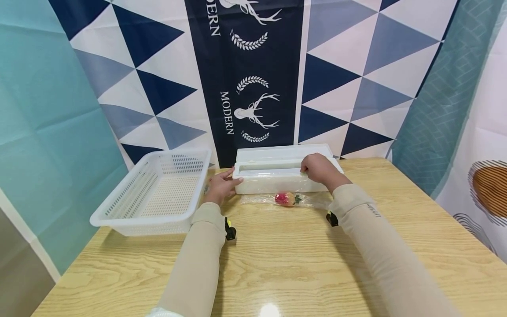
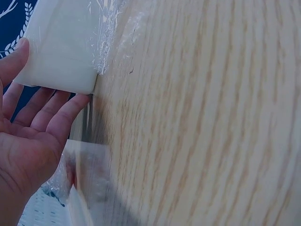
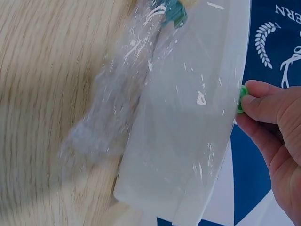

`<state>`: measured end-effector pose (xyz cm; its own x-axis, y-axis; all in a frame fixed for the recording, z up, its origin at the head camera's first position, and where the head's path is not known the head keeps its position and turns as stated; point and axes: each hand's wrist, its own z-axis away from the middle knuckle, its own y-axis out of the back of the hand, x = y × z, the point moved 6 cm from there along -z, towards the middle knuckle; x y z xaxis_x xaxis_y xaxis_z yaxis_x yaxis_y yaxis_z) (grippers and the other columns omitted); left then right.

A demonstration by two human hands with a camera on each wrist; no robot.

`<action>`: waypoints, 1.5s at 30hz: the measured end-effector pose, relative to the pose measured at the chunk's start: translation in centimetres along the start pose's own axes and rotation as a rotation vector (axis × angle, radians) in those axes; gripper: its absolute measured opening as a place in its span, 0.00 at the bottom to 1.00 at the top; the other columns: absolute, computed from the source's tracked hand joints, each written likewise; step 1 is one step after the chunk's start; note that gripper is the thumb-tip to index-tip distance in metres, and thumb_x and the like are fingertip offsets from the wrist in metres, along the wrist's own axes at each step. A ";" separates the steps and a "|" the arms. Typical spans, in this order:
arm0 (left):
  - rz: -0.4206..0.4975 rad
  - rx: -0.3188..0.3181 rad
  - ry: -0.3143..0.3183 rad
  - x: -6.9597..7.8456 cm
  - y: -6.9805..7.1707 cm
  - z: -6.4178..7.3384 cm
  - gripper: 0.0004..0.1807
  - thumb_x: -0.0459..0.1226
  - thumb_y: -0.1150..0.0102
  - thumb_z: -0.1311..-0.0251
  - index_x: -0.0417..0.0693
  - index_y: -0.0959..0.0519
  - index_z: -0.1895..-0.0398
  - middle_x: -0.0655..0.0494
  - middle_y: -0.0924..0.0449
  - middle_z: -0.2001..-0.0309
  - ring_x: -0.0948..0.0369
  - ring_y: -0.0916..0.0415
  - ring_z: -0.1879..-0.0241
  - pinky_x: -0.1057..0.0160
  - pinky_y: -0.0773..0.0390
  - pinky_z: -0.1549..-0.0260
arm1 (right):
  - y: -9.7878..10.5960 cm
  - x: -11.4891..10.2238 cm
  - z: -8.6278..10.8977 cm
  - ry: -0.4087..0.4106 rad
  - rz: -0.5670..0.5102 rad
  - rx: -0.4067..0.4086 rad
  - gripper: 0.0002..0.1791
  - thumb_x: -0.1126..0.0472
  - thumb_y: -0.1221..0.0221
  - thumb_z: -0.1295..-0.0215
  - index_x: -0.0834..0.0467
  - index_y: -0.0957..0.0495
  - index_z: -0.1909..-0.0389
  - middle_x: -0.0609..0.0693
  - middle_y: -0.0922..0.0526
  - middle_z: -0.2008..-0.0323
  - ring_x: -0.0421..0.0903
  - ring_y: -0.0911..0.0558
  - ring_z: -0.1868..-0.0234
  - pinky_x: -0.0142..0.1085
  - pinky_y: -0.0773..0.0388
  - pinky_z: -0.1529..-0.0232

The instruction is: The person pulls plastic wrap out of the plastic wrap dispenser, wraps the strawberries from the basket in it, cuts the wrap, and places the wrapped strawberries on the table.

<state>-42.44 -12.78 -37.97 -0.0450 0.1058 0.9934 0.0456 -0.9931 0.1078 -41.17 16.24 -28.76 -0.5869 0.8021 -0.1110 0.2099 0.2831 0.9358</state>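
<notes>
A long white cling film dispenser box stands open on the table, its lid tipped back. My left hand rests on its left end, fingertips against the end wall in the left wrist view. At the box's right part my right hand pinches a small green slide cutter on the edge between thumb and fingers. Clear cling film runs down the box front onto the table. A red and yellow fruit with green leaves, like a strawberry, lies on or in the film in front of the box.
A white perforated plastic basket stands on the left of the wooden table. Between it and my left hand lies a film-wrapped thing, partly hidden. A patterned curtain hangs right behind the box.
</notes>
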 end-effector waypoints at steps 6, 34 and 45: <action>-0.002 -0.004 0.000 0.0 0.1 0.0 0.35 0.37 0.30 0.43 0.59 0.30 0.31 0.43 0.26 0.39 0.50 0.23 0.45 0.49 0.23 0.49 | 0.1 0.7 0.3 0.001 0.018 -0.008 0.16 0.82 0.47 0.45 0.65 0.13 0.71 0.59 0.14 0.66 0.58 0.16 0.59 0.50 0.21 0.53; 0.028 0.006 -0.002 0.2 -0.4 0.0 0.36 0.36 0.29 0.45 0.57 0.29 0.32 0.43 0.25 0.40 0.50 0.23 0.45 0.49 0.22 0.50 | 0.5 2.8 1.7 -0.030 0.012 -0.014 0.16 0.82 0.47 0.43 0.64 0.13 0.70 0.59 0.14 0.65 0.60 0.17 0.58 0.51 0.20 0.55; 0.073 0.019 0.040 0.3 -0.9 -0.3 0.36 0.33 0.28 0.48 0.55 0.28 0.33 0.46 0.29 0.35 0.51 0.24 0.45 0.50 0.21 0.52 | 0.7 3.0 2.3 -0.059 -0.010 -0.011 0.16 0.82 0.46 0.42 0.64 0.13 0.68 0.60 0.14 0.64 0.60 0.17 0.57 0.51 0.20 0.54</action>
<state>-42.76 -11.90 -37.72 -0.0811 0.0309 0.9962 0.0692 -0.9969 0.0365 -40.95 20.11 -29.19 -0.5412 0.8292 -0.1393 0.1956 0.2853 0.9383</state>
